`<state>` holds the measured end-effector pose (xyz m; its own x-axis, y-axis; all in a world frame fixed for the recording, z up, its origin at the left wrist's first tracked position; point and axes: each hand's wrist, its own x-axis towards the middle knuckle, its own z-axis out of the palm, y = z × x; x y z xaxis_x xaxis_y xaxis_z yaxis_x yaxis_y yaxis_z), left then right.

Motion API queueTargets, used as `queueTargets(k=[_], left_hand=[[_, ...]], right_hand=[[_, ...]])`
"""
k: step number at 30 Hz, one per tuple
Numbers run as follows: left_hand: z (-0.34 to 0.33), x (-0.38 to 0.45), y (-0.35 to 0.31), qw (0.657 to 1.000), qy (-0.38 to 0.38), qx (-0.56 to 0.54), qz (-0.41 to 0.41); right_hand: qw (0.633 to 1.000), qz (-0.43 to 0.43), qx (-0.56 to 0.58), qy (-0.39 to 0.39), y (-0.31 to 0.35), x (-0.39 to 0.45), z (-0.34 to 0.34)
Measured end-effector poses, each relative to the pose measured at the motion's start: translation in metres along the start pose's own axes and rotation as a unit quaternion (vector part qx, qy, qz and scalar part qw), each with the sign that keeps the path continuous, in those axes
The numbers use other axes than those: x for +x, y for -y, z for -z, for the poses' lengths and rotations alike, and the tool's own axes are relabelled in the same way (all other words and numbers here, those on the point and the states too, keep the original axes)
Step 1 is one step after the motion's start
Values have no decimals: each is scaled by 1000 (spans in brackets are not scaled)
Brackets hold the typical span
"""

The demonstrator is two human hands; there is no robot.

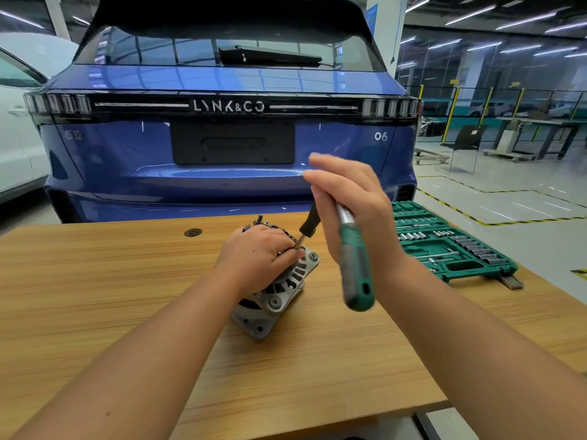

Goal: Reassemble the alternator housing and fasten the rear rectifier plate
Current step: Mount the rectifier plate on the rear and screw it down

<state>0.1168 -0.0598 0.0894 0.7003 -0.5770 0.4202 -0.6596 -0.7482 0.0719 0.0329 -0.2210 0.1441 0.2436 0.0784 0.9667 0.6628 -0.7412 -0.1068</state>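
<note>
A grey metal alternator (286, 290) lies tilted on the wooden table (95, 281), near the middle. My left hand (257, 255) covers its top, with the fingers curled over the rear end, so the rectifier plate is mostly hidden. My right hand (349, 198) is raised just right of it and holds a ratchet (355, 268) with a green handle near its head. A black driver piece (309, 223) runs down from that hand. Its metal tip meets the alternator's top edge beside my left fingertips.
An open green socket set case (444, 242) lies on the table's right side. A round dark grommet (192, 232) sits near the far edge. A blue car's rear (222, 154) stands close behind the table, with a white car (16, 138) at the left.
</note>
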Motion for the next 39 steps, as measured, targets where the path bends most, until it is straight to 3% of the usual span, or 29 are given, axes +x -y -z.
queueTargets(k=[4, 7, 10, 14, 20, 25, 28, 31, 34, 36, 39], left_hand=[[-7, 3, 6, 999, 26, -27, 31], [-9, 4, 6, 1000, 2, -17, 24], [-7, 3, 3, 1000, -21, 2, 7], [-8, 4, 3, 1000, -13, 3, 16], [-7, 3, 3, 1000, -11, -9, 19], [-4, -1, 1, 999, -13, -26, 14], [-2, -1, 0, 999, -13, -28, 11], [-2, -1, -1, 999, -9, -33, 11], [-1, -2, 1, 1000, -1, -29, 12], [0, -2, 2, 1000, 4, -27, 7], [1, -3, 3, 999, 8, -37, 9]], right_hand=[[984, 49, -119, 127, 6, 21, 13], [940, -5, -230, 253, 16, 41, 19], [902, -66, -263, 336, 20, 62, 18], [866, -153, -219, 423, 17, 89, 13], [814, -324, -8, 482, 5, 102, 23], [769, -437, 154, 441, -2, 94, 24], [710, -546, 303, 325, 1, 84, 20], [640, -613, 442, 141, 5, 70, 10], [580, -609, 542, -16, 11, 52, 1], [557, -563, 610, -21, 13, 38, -1], [570, -481, 666, 19, 11, 23, -1]])
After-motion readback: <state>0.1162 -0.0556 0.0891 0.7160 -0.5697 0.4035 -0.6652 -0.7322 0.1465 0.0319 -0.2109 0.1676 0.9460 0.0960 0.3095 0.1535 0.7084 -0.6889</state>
